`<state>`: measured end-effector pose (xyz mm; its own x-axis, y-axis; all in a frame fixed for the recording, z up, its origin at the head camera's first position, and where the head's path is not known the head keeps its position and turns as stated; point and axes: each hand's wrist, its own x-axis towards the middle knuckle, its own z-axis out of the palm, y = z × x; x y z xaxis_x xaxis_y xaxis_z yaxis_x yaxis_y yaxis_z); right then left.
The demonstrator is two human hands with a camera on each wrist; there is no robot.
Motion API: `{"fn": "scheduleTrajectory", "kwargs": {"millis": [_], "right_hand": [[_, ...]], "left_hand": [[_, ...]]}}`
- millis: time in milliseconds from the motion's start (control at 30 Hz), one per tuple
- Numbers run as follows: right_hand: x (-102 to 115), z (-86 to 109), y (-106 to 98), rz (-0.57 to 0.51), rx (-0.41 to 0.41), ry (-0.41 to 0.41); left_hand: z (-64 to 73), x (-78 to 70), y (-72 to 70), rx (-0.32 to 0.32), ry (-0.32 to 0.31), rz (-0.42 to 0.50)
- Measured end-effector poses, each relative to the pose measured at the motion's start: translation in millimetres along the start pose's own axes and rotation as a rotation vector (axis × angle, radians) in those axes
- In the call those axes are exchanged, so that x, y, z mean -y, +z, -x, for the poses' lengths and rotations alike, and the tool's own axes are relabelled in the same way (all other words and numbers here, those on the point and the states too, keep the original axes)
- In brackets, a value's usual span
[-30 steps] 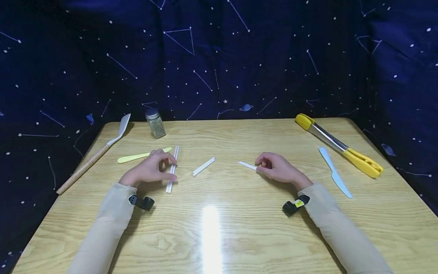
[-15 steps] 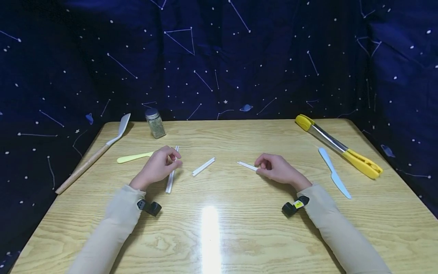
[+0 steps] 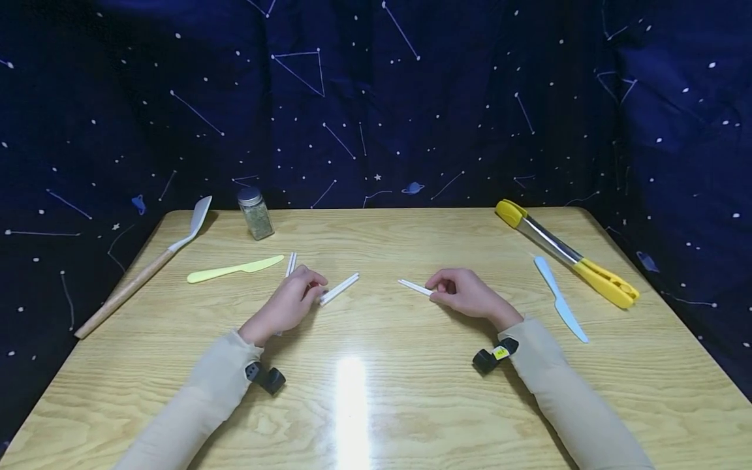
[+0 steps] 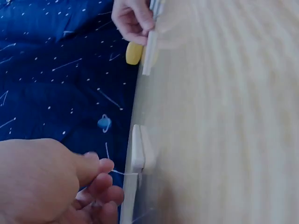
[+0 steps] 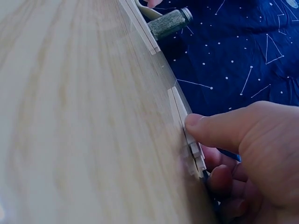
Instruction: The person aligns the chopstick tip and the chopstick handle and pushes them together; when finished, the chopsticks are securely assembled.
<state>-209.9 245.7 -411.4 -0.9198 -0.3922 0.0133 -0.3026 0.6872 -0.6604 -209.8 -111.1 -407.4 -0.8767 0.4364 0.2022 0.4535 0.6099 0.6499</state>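
Observation:
My left hand [image 3: 289, 303] is loosely curled, thumb and forefinger tips close together with nothing visible between them. Its fingertips are right at the near end of a short pair of white sticks [image 3: 341, 288] in the middle of the table. A longer pair of white sticks [image 3: 291, 262] lies partly hidden beneath this hand. On the right, my right hand [image 3: 467, 292] pinches another pair of white sticks [image 5: 176, 105] between thumb and fingers, low at the tabletop. Their left ends stick out toward the middle pair.
On the wooden table [image 3: 411, 405], a yellow knife [image 3: 235, 269], a wooden-handled spatula [image 3: 143, 274] and a spice jar [image 3: 256, 214] are at the left. A blue knife [image 3: 560, 297] and yellow tongs [image 3: 566, 253] lie to the right. Starry cloth [image 3: 376, 98] hangs behind.
My left hand has left the longer white sticks and moved right, to the short middle pair. The right hand keeps its pinch. The head view has shifted slightly.

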Motion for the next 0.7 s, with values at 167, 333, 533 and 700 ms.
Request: {"fn": "scheduleTrajectory", "kwargs": {"millis": [167, 333, 533, 700], "right_hand": [[-0.4, -0.5, 0.6, 0.007, -0.007, -0.003], [-0.7, -3.3, 0.2, 0.017, -0.036, -0.022], [-1.6, -2.7, 3.7, 0.018, -0.062, -0.011], [0.1, -0.4, 3.0, 0.026, -0.071, 0.022]], "left_hand": [[1.1, -0.7, 6.4, 0.024, -0.015, -0.045], [2.1, -0.7, 7.6, 0.056, -0.034, -0.089], [4.3, -4.4, 10.4, 0.043, -0.078, -0.075], [4.0, -6.4, 15.1, 0.007, -0.104, -0.052]]}}
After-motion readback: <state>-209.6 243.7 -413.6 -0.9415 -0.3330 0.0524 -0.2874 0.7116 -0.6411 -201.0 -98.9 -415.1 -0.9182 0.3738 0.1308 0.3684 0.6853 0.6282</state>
